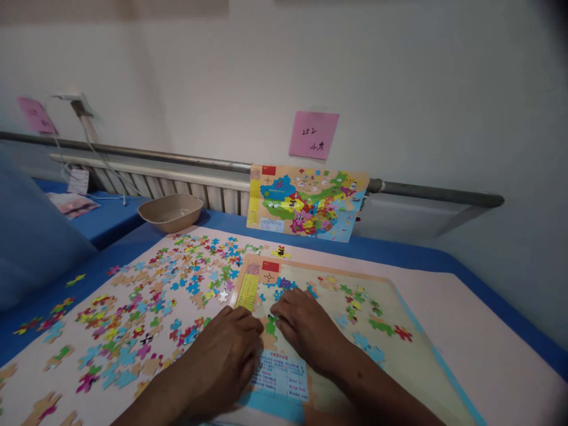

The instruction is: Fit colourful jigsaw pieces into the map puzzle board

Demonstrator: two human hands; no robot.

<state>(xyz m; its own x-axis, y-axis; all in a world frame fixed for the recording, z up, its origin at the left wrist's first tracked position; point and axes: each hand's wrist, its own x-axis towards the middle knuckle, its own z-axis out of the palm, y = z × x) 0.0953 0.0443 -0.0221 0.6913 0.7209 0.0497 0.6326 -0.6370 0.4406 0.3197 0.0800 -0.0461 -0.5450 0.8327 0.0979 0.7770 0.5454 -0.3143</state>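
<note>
A partly filled jigsaw puzzle board (341,367) lies before me, with a map frame around its sides. My right hand (306,325) is over its left part, fingers bent together and tips at a green puzzle piece (270,326) with a black-and-white mark. My left hand (233,346) rests across the board's left edge, closed with its fingers curled; what they hold, if anything, is hidden. Near my right fingers sit blue pieces and a purple-patterned piece (284,284). Further right on the board are separate groups, among them a red piece (403,333) beside a green one.
Many loose puzzle pieces (128,319) spread over the pale sheet left of the board. A tan bowl (171,214) stands behind them. The colourful reference map (306,204) leans on the wall rail (435,192). A pink note (313,135) hangs above it.
</note>
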